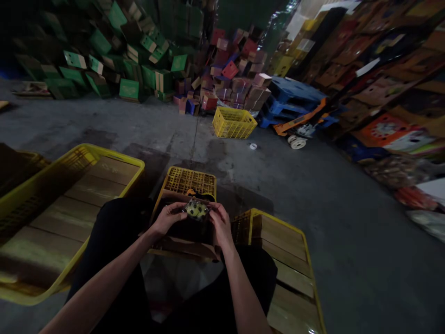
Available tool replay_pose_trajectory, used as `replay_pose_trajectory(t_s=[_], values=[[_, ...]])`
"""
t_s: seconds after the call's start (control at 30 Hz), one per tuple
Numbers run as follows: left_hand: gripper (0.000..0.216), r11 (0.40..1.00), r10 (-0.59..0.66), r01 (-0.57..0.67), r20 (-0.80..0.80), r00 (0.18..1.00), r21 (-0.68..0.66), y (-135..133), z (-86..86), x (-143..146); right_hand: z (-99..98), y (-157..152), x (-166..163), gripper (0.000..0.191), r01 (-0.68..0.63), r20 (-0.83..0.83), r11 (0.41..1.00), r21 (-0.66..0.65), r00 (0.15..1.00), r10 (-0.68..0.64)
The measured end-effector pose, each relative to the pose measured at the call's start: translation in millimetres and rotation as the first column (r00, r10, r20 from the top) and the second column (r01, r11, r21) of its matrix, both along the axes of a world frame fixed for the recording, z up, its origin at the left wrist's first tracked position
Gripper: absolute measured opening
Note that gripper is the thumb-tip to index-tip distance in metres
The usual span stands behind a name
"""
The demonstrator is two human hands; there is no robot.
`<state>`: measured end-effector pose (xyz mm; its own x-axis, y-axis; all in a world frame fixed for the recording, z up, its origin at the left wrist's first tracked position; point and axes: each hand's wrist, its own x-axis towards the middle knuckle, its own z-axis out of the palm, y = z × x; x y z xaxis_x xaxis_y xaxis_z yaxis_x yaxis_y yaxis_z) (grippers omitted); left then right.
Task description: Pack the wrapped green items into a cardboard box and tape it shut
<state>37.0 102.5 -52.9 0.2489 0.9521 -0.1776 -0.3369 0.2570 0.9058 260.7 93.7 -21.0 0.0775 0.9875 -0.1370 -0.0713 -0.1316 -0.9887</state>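
Note:
My left hand [169,218] and my right hand [219,220] hold a small clear-wrapped pack [196,209] between them, pinching it at its two ends. Yellow-green with dark round spots, its contents are too small to name. Just below it is an open cardboard box [194,248] with a dark inside. The box rests on an upturned-looking yellow plastic crate [181,178] between my knees. Behind the pack, an orange and black object [191,192] lies on the crate; I cannot tell what it is.
Yellow crates with flat cardboard boxes stand at my left [139,169] and right [306,241]. Another yellow crate [234,123] sits on the floor ahead, near an orange pallet jack [306,118] and blue pallets [295,90]. Piled green boxes [130,88] and red boxes [229,69] line the back.

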Motion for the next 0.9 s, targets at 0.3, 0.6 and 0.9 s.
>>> replay_pose_trajectory(t_s=[0.3,0.6,0.9], values=[[0.039,0.997,0.068,-0.069,-0.007,0.998,-0.027,0.8,3.2,2.0,-7.0,-0.7,-5.6,0.040,-0.092,-0.092,0.990,-0.107,0.992,0.083],[0.036,0.988,0.098,-0.091,0.050,0.994,-0.121,0.4,5.2,1.4,-2.8,-3.1,-11.8,0.042,-0.146,-0.039,0.982,-0.121,0.989,0.142],[0.034,0.981,0.144,-0.118,0.167,0.975,-0.155,0.9,4.9,0.9,-0.2,-4.2,-13.4,0.041,-0.194,-0.057,0.971,-0.137,0.981,0.188]])
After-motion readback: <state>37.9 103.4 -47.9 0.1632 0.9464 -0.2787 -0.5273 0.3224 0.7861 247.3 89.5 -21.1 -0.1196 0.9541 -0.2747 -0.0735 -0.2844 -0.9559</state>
